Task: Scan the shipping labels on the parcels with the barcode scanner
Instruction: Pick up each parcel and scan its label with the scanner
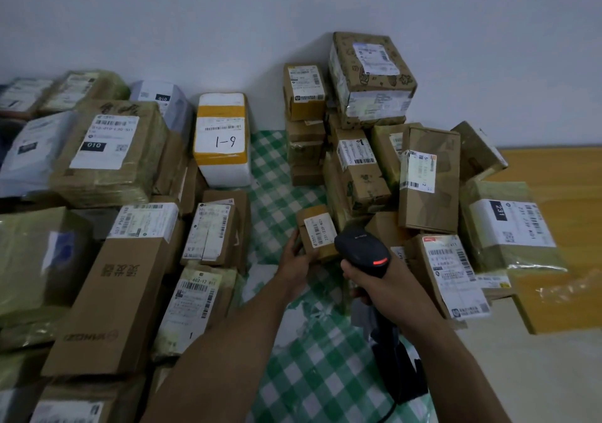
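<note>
Cardboard parcels (430,175) around green-checked cloth (312,373)

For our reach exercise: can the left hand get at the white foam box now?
Probably not yet: the way to the foam box is free, but the left hand grips a small parcel.

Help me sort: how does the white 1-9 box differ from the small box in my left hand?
The white box is white with yellow bands; the small box is brown cardboard. The white box is larger than the small box. The white box lies unheld; the left hand holds the small box before the scanner. Both carry barcode labels.
</note>
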`<state>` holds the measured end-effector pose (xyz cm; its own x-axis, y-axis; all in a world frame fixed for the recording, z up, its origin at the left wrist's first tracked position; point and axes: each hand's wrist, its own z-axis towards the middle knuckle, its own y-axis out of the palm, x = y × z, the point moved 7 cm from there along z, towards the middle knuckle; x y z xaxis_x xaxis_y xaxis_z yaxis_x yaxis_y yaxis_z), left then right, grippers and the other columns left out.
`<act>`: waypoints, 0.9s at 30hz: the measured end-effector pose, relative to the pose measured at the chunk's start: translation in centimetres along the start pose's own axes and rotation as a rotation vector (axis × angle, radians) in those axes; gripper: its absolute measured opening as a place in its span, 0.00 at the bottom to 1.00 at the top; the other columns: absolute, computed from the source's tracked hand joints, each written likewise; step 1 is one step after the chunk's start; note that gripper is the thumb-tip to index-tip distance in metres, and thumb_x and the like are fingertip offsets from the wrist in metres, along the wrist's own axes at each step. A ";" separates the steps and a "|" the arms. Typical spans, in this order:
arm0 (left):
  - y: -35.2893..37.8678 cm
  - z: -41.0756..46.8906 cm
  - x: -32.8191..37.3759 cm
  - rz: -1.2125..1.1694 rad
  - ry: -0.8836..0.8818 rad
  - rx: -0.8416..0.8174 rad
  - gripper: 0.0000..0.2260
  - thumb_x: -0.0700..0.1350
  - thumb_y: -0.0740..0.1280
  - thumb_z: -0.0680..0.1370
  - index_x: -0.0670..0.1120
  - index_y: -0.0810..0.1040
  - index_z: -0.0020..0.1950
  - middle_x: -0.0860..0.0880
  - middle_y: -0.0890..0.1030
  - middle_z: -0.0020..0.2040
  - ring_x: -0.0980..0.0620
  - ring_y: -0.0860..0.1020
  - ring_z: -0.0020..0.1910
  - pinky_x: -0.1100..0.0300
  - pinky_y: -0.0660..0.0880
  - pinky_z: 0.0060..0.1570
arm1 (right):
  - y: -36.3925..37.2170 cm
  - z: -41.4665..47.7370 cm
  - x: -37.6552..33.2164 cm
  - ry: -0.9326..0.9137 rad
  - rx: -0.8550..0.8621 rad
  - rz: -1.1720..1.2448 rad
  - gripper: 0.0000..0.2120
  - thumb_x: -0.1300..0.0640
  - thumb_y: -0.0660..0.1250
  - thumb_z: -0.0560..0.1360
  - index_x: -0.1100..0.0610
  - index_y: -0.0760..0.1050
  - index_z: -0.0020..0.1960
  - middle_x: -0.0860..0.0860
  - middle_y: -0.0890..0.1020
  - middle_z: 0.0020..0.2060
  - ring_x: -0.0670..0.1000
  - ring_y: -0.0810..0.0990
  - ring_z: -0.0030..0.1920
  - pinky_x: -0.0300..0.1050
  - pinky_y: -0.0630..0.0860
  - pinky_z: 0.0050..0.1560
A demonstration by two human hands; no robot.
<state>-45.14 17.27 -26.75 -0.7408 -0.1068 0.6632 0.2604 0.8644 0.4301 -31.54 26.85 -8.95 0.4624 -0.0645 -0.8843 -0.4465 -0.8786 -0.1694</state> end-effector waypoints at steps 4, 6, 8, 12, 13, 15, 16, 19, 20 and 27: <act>-0.6 -1.1 0.1 -0.043 0.038 0.084 0.19 0.32 0.60 0.84 0.47 0.74 0.73 0.44 0.81 0.66 0.47 0.82 0.60 0.53 0.81 0.56 | -0.2 -0.1 0.0 -0.008 0.001 -0.007 0.12 0.54 0.75 0.77 0.48 0.80 0.59 0.48 0.86 0.40 0.48 0.85 0.36 0.36 0.77 0.36; -1.7 -1.8 -0.3 -0.088 0.026 0.155 0.16 0.33 0.60 0.85 0.42 0.76 0.71 0.42 0.81 0.66 0.48 0.81 0.60 0.53 0.78 0.59 | -0.3 -0.1 -0.2 -0.008 0.003 -0.007 0.11 0.53 0.76 0.77 0.48 0.81 0.58 0.48 0.86 0.42 0.49 0.85 0.37 0.37 0.78 0.37; -2.3 -2.6 -0.4 -0.100 0.021 0.168 0.13 0.34 0.60 0.85 0.41 0.79 0.66 0.40 0.81 0.65 0.47 0.82 0.61 0.54 0.78 0.59 | -0.2 -0.1 -0.3 -0.012 -0.003 -0.010 0.11 0.52 0.76 0.77 0.48 0.81 0.58 0.48 0.86 0.43 0.48 0.86 0.38 0.37 0.78 0.38; -2.7 -4.6 0.9 -0.112 0.085 0.166 0.13 0.33 0.61 0.84 0.42 0.79 0.65 0.41 0.82 0.65 0.47 0.82 0.62 0.55 0.79 0.59 | 0.1 -0.4 -0.9 -0.048 0.006 -0.070 0.16 0.45 0.77 0.75 0.44 0.79 0.61 0.47 0.87 0.45 0.48 0.87 0.43 0.45 0.82 0.44; -2.6 -5.3 1.4 -0.112 0.116 0.154 0.14 0.33 0.61 0.84 0.42 0.78 0.68 0.42 0.82 0.65 0.47 0.82 0.63 0.54 0.79 0.61 | 0.1 -0.5 -1.1 -0.065 0.016 -0.086 0.17 0.43 0.76 0.75 0.43 0.79 0.62 0.46 0.87 0.45 0.47 0.87 0.44 0.47 0.83 0.46; -2.4 -7.2 2.6 -0.102 0.185 0.128 0.15 0.33 0.61 0.84 0.44 0.77 0.69 0.44 0.84 0.63 0.48 0.82 0.63 0.54 0.80 0.61 | 0.2 -1.0 -1.8 -0.094 0.045 -0.104 0.19 0.42 0.76 0.75 0.42 0.77 0.64 0.44 0.87 0.48 0.44 0.85 0.48 0.47 0.82 0.49; -2.2 -8.3 3.3 -0.098 0.221 0.120 0.15 0.34 0.62 0.84 0.45 0.77 0.69 0.45 0.85 0.62 0.49 0.83 0.61 0.57 0.81 0.58 | 0.2 -1.2 -2.3 -0.112 0.059 -0.098 0.21 0.41 0.76 0.74 0.41 0.76 0.65 0.43 0.86 0.51 0.44 0.84 0.51 0.47 0.81 0.53; -1.3 -11.4 5.0 -0.033 0.301 0.086 0.15 0.34 0.63 0.84 0.49 0.78 0.66 0.47 0.85 0.62 0.50 0.83 0.61 0.59 0.81 0.56 | 0.5 -2.2 -3.6 -0.156 0.099 -0.057 0.27 0.34 0.75 0.70 0.37 0.74 0.66 0.39 0.83 0.56 0.45 0.82 0.57 0.55 0.80 0.60; -1.0 -12.4 5.4 -0.002 0.321 0.070 0.15 0.35 0.63 0.84 0.50 0.79 0.66 0.48 0.84 0.63 0.50 0.82 0.62 0.58 0.81 0.58 | 0.6 -2.5 -4.0 -0.174 0.108 -0.034 0.28 0.33 0.75 0.69 0.37 0.74 0.67 0.39 0.83 0.57 0.44 0.82 0.58 0.54 0.79 0.60; 1.4 -18.7 8.9 0.117 0.484 -0.001 0.16 0.44 0.67 0.82 0.49 0.78 0.70 0.50 0.83 0.64 0.49 0.80 0.66 0.49 0.77 0.65 | 1.4 -5.6 -5.9 -0.208 0.119 0.267 0.21 0.43 0.76 0.73 0.39 0.73 0.63 0.39 0.83 0.55 0.39 0.81 0.55 0.41 0.77 0.53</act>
<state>-39.78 8.40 -8.82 -0.3344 -0.2247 0.9153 0.3254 0.8839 0.3359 -30.58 23.31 -1.55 0.1569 -0.1763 -0.9718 -0.6221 -0.7818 0.0414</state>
